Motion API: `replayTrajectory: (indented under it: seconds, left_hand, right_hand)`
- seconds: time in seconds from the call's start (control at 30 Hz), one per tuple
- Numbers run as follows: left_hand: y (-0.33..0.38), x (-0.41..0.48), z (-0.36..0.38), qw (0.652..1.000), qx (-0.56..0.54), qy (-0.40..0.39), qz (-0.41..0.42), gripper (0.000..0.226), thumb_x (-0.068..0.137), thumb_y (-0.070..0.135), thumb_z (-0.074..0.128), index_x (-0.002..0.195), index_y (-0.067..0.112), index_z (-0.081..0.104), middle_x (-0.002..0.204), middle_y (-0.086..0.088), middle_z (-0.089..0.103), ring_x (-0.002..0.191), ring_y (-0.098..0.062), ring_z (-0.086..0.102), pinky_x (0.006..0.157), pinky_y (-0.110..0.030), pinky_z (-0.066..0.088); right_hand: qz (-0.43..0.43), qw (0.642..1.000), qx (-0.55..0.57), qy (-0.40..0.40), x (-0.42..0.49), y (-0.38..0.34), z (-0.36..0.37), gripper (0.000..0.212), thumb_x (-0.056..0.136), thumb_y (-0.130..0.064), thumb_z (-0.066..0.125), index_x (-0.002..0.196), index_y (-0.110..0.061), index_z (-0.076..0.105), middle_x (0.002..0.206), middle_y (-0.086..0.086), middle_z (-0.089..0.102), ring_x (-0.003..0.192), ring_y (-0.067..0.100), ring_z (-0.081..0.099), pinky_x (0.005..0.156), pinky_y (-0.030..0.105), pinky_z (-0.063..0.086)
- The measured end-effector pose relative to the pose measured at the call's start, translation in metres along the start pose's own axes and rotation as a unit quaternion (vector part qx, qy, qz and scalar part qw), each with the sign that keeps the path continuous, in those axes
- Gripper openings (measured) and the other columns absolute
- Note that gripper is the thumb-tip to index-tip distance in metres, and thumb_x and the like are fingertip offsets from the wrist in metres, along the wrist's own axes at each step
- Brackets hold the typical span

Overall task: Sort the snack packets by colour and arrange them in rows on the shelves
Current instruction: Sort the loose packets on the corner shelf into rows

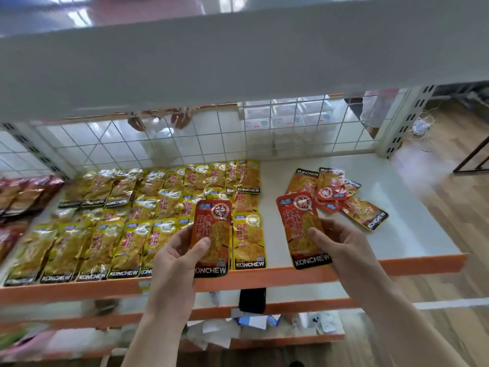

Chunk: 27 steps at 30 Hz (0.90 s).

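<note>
**Two red packets in hand, yellow rows laid**

The shelf (412, 234) carries a yellow packet block (127, 221) laid in rows. Dark-red packets (23, 192) lie left of the block and a loose red pile (341, 197) lies well right of it. The left hand (174, 263) grip pinches the left red packet (213, 231) over the block's right edge. The right hand (341, 247) grip pinches the right red packet (301, 229) just right of the block. The packets are probably light, limp, slick foil, so pinch the lower half with the thumb on the face.

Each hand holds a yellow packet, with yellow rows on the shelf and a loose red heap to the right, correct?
No: the head view shows a red packet in the left hand and a second red packet in the right hand, not yellow ones. The rest holds: yellow rows on the shelf, red heap to the right.
</note>
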<state>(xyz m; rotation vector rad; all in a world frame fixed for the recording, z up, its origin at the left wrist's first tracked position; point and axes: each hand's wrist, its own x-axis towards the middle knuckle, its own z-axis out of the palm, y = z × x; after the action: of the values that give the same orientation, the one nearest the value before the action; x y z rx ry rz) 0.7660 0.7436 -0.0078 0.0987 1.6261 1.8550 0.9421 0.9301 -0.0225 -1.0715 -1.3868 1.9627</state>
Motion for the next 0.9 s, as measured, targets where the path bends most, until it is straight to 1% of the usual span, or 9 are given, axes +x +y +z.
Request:
replayTrajectory:
  seconds: [0.07,0.2,0.3,0.37,0.47,0.63,0.73,0.83,0.9]
  left_hand:
    - [0.004,0.001,-0.016,1.0,-0.005,0.006,0.006,0.037,0.079,0.005,0.07,0.116,0.01,0.065,0.106,-0.017,0.074,0.101,-0.037,0.068,0.098,-0.058,0.05]
    - [0.013,0.001,-0.05,1.0,0.004,0.013,0.011,0.027,0.088,0.0,0.065,0.111,0.015,0.064,0.099,-0.011,0.076,0.098,-0.035,0.07,0.087,-0.051,0.056]
    - [0.016,0.004,-0.085,1.0,0.003,0.023,0.002,0.027,0.088,-0.002,0.066,0.11,0.014,0.065,0.104,-0.016,0.075,0.107,-0.042,0.066,0.095,-0.055,0.053]
    - [0.02,0.006,-0.107,1.0,0.001,0.026,0.001,0.026,0.088,-0.002,0.067,0.108,0.014,0.066,0.101,-0.012,0.076,0.109,-0.039,0.066,0.1,-0.053,0.05]
    - [0.029,0.009,-0.139,1.0,0.002,0.027,0.002,0.024,0.088,0.001,0.069,0.106,0.017,0.067,0.099,-0.009,0.077,0.108,-0.036,0.067,0.101,-0.052,0.05]
    - [0.043,0.017,-0.189,0.999,0.005,0.034,0.011,0.023,0.085,0.002,0.072,0.101,0.019,0.068,0.096,-0.009,0.077,0.104,-0.039,0.068,0.099,-0.061,0.048]
    - [0.052,0.019,-0.219,0.999,0.015,0.04,0.023,0.024,0.084,0.003,0.073,0.101,0.019,0.069,0.092,-0.006,0.077,0.101,-0.037,0.069,0.097,-0.061,0.05]
    - [0.061,0.019,-0.244,0.998,0.017,0.043,0.032,0.022,0.085,0.001,0.071,0.098,0.019,0.068,0.086,-0.002,0.077,0.094,-0.036,0.068,0.085,-0.057,0.054]
    - [0.065,0.017,-0.257,0.998,0.009,0.05,0.033,0.023,0.085,-0.001,0.071,0.098,0.017,0.067,0.086,-0.003,0.077,0.091,-0.033,0.068,0.092,-0.061,0.052]
  right_hand:
    - [-0.003,1.0,-0.001,0.002,-0.006,0.001,0.016,0.018,0.089,0.0,0.062,0.099,-0.014,0.066,0.094,0.01,0.077,0.092,0.031,0.073,0.087,0.05,0.055]
    - [0.0,1.0,-0.019,0.005,-0.017,0.009,0.053,0.019,0.09,0.001,0.062,0.103,-0.012,0.067,0.097,0.011,0.076,0.092,0.031,0.073,0.09,0.052,0.055]
    - [0.009,0.999,-0.028,0.021,-0.026,0.02,0.083,0.021,0.09,-0.003,0.064,0.11,-0.009,0.066,0.1,0.013,0.076,0.094,0.033,0.073,0.093,0.057,0.053]
    - [0.011,0.999,-0.031,0.022,-0.032,0.027,0.104,0.02,0.09,-0.003,0.064,0.109,-0.009,0.066,0.1,0.013,0.075,0.096,0.034,0.072,0.095,0.057,0.052]
    - [0.007,0.999,-0.04,0.015,-0.042,0.036,0.134,0.019,0.091,-0.002,0.063,0.108,-0.01,0.067,0.1,0.012,0.076,0.095,0.032,0.072,0.094,0.054,0.053]
    - [-0.011,0.999,-0.044,0.01,-0.057,0.05,0.183,0.021,0.091,-0.002,0.062,0.11,-0.011,0.065,0.101,0.01,0.076,0.099,0.031,0.071,0.088,0.045,0.055]
    - [-0.021,0.999,-0.043,0.012,-0.065,0.059,0.209,0.02,0.09,-0.002,0.063,0.107,-0.013,0.066,0.1,0.009,0.076,0.099,0.029,0.071,0.092,0.046,0.053]
    - [-0.021,0.999,-0.042,0.008,-0.071,0.069,0.234,0.022,0.09,-0.002,0.063,0.11,-0.011,0.065,0.102,0.011,0.075,0.102,0.032,0.07,0.095,0.047,0.052]
    - [-0.021,0.999,-0.045,0.003,-0.074,0.073,0.247,0.025,0.09,-0.003,0.064,0.114,-0.009,0.064,0.104,0.012,0.075,0.102,0.033,0.07,0.096,0.051,0.052]
